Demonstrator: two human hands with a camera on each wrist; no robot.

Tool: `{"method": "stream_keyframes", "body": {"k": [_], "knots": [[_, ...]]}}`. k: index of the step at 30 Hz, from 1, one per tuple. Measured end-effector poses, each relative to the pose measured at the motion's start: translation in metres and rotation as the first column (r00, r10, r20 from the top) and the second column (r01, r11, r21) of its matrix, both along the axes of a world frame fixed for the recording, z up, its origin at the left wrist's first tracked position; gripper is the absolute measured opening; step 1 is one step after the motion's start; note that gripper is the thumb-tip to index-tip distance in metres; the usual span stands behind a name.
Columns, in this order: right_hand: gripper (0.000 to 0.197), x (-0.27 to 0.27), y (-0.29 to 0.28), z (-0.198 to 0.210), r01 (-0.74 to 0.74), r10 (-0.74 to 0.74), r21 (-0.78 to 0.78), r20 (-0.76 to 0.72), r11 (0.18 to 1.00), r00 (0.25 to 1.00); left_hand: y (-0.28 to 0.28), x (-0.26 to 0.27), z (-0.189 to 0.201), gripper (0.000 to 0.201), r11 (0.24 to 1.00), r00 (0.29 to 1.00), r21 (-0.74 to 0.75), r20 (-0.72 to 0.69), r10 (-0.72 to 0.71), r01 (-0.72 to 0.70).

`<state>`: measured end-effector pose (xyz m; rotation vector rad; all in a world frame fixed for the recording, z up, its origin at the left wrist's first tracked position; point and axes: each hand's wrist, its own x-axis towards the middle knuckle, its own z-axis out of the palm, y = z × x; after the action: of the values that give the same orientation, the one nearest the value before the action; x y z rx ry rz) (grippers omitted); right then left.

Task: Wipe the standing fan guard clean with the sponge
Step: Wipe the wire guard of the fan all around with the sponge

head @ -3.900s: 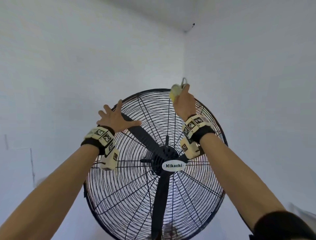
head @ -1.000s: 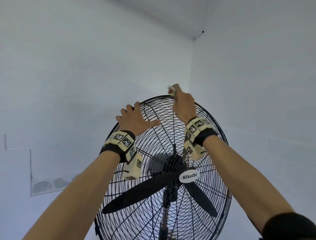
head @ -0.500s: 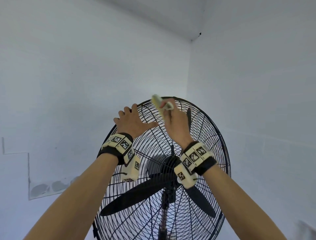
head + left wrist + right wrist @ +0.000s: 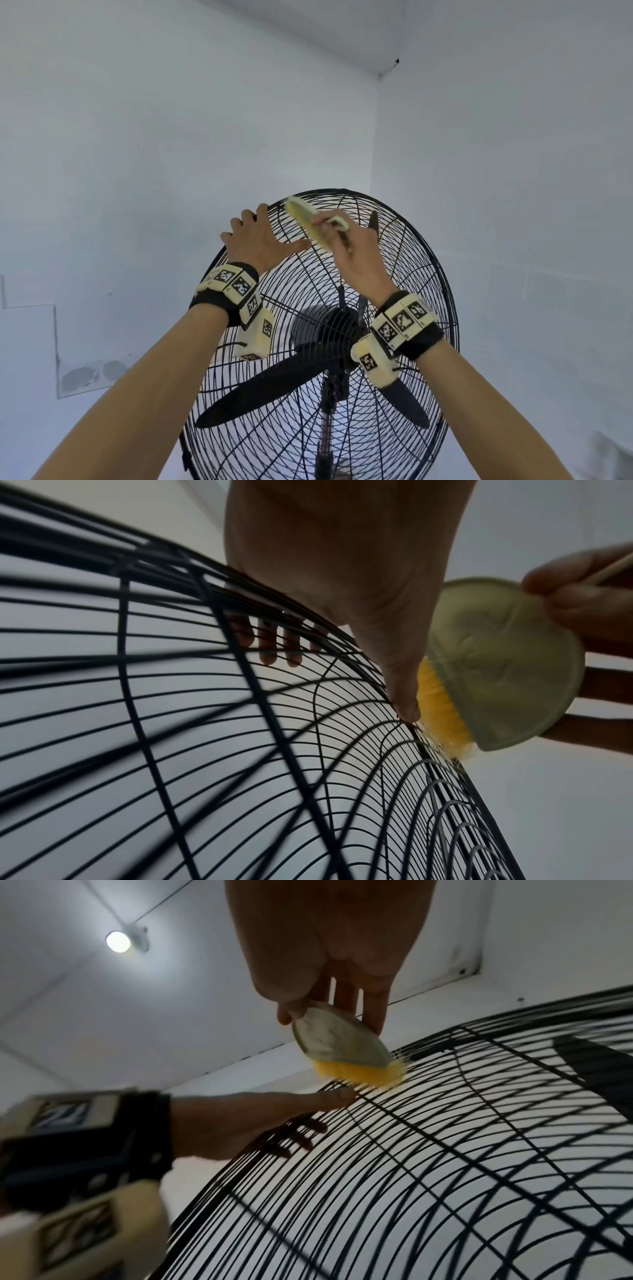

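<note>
While both arms reach up and fwd toward the fan, the left hand [image 4: 260, 240] sits on the upper-left rim of the fan guard [image 4: 435, 274], back of hand toward the head cam. Fingers [image 4: 267, 653] go over the rim and curl down behind the wires; seen through the grille in both wrist views. Thumb [image 4: 329, 1096] is stretched out along the front wires, tip pointing toward the sponge. So left = gripping the guard rim, thumb flat on the front.

Right hand [image 4: 356, 253] is raised just right of the left, wrist bent, palm side toward the guard. It pinches the sponge [image 4: 308, 222] at its upper edge: thumb on one face, fingers on the other (right wrist view). Grip closed on sponge.

Sponge: round pale-green disc w/ a yellow bristly/fibrous underside [image 4: 359, 1074]. Tilted, yellow edge down, touching the guard wires near the top of the front grille, just beside the left thumb tip. In left wrist view the yellow part sits right against the thumb; can't tell if they actually touch.

Both wrists carry black bands w/ cream marker blocks [image 4: 236, 284].

Fan: black wire guard, big, on a stand; dark blades [image 4: 260, 394] visible behind the grille, one pointing lower-left, one lower-right, one tip showing near the top right of the hand. Hub [image 4: 329, 329] dark, centre of guard, between the two wrists.

Bkgd: white walls meeting in a corner, ceiling lamp [image 4: 118, 941] lit in right wrist view.
</note>
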<state>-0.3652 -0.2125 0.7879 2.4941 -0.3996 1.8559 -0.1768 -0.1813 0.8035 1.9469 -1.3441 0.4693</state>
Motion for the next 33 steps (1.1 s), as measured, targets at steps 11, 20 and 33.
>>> {"method": "stream_keyframes", "body": {"k": [11, 20, 33], "knots": [[0.017, 0.013, 0.013, -0.008, 0.029, -0.03, -0.025, -0.059, 0.999, 0.998, 0.003, 0.002, -0.002, 0.122, 1.0, 1.0, -0.008, -0.021, -0.014, 0.014], [0.014, -0.006, -0.007, -0.018, 0.219, -0.252, 0.188, 0.173, 0.957, 0.952, 0.01, -0.001, -0.018, 0.142, 1.0, 1.0, 0.005, -0.016, -0.006, 0.006], [0.013, -0.003, 0.002, -0.019, 0.16, -0.176, 0.135, 0.118, 0.978, 0.977, 0.014, 0.002, -0.021, 0.139, 1.0, 1.0, -0.021, -0.024, -0.002, 0.001]]}}
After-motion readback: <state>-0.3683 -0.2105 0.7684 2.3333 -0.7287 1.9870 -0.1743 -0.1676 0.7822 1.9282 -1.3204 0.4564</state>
